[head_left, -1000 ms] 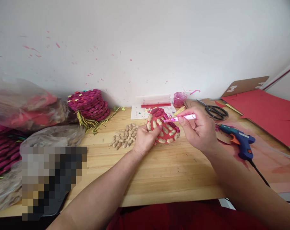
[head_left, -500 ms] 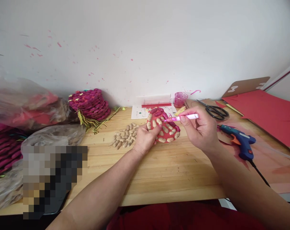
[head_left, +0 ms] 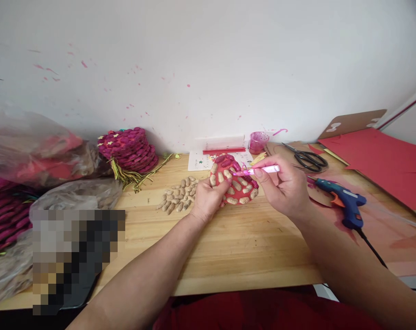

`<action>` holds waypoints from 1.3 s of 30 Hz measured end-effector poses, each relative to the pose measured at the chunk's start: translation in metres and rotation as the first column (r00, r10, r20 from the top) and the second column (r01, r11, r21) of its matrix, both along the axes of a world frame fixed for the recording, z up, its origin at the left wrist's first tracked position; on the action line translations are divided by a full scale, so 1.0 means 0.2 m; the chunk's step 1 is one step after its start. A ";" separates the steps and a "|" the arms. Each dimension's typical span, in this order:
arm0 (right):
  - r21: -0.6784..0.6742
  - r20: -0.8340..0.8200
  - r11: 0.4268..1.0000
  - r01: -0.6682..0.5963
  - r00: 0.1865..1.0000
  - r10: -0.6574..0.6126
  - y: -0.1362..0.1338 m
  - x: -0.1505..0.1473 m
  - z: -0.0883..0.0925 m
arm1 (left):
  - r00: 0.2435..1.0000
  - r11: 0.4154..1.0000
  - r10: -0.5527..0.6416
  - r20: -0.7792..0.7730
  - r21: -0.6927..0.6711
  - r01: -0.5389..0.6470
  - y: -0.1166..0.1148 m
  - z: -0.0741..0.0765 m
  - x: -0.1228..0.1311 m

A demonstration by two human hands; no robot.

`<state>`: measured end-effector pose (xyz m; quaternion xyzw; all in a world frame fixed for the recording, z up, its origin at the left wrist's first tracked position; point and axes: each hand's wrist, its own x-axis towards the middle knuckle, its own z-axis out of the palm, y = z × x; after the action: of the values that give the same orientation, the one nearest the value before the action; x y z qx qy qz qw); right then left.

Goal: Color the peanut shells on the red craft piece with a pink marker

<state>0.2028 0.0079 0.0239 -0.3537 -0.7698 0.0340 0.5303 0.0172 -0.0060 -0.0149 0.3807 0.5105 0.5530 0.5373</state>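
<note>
My left hand (head_left: 207,199) grips the left edge of a red craft piece (head_left: 236,184) studded with peanut shells, some painted magenta along its top. It rests tilted on the wooden table (head_left: 228,247). My right hand (head_left: 286,188) pinches a pink and white brush (head_left: 259,170), its tip touching the piece's upper middle. A heap of plain peanut shells (head_left: 178,197) lies just left of my left hand.
A small pink paint cup (head_left: 258,142) and paper sheet stand by the wall. Black scissors (head_left: 308,158) and a blue glue gun (head_left: 342,200) lie to the right, near red paper (head_left: 383,160). Stacked magenta pieces (head_left: 128,149) and plastic bags (head_left: 36,146) fill the left.
The brush tip has shifted slightly left across the piece's top. My left hand keeps its hold and the piece stays in place.
</note>
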 end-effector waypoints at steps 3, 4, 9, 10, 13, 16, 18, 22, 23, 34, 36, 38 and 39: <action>0.031 0.048 0.999 0.006 0.999 -0.008 -0.01 0.00 0.01 | 1.000 1.000 0.002 -0.004 -0.003 -0.002 0.00 -0.01 0.00; 0.043 0.047 0.999 0.014 0.999 -0.016 -0.01 0.00 0.01 | 1.000 1.000 0.000 -0.003 -0.006 0.000 0.00 -0.01 0.00; 0.050 0.023 0.999 0.001 1.000 -0.002 -0.01 -0.01 0.01 | 1.000 1.000 -0.006 0.005 -0.005 0.006 0.01 -0.01 0.00; 0.052 0.038 0.999 -0.012 0.999 0.010 -0.01 -0.01 0.01 | 1.000 1.000 -0.003 0.007 -0.001 0.003 0.00 -0.01 0.00; 0.077 0.112 0.996 -0.036 0.993 0.027 -0.01 -0.02 0.01 | 1.000 1.000 0.012 0.008 0.002 -0.012 0.00 0.00 0.00; 0.085 0.130 0.996 -0.022 0.991 0.010 -0.02 -0.02 0.01 | 1.000 1.000 0.012 0.004 -0.001 -0.012 0.00 0.00 0.00; 0.080 0.101 0.997 -0.009 0.995 0.000 -0.02 -0.01 0.02 | 1.000 1.000 0.010 0.001 -0.005 -0.010 0.00 0.00 0.00; 0.064 0.066 0.998 -0.015 0.998 0.011 -0.02 -0.02 0.01 | 1.000 1.000 0.010 -0.010 -0.004 -0.010 0.00 0.00 0.00; 0.063 0.073 0.998 -0.017 0.997 0.012 -0.02 -0.02 0.01 | 1.000 1.000 0.010 -0.014 -0.001 -0.010 0.00 0.00 0.00; -0.004 0.000 1.000 -0.008 1.000 0.008 0.00 0.01 0.00 | 1.000 1.000 -0.013 0.016 0.011 0.013 0.01 -0.04 -0.01; -0.035 -0.004 0.999 -0.016 1.000 0.016 0.01 0.01 -0.01 | 0.999 1.000 -0.025 0.032 0.015 0.024 0.01 -0.04 -0.01; -0.039 -0.022 0.999 0.008 1.000 -0.008 0.02 0.02 -0.02 | 0.999 1.000 -0.030 0.043 0.008 0.029 0.01 -0.04 -0.01; -0.041 -0.033 0.999 0.022 0.999 -0.023 0.02 0.03 -0.03 | 0.999 1.000 -0.030 0.046 0.006 0.030 0.01 -0.04 -0.01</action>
<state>0.2079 0.0119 0.0187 -0.3724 -0.7558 0.0494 0.5363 0.0158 -0.0037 -0.0226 0.3768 0.4910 0.5547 0.5561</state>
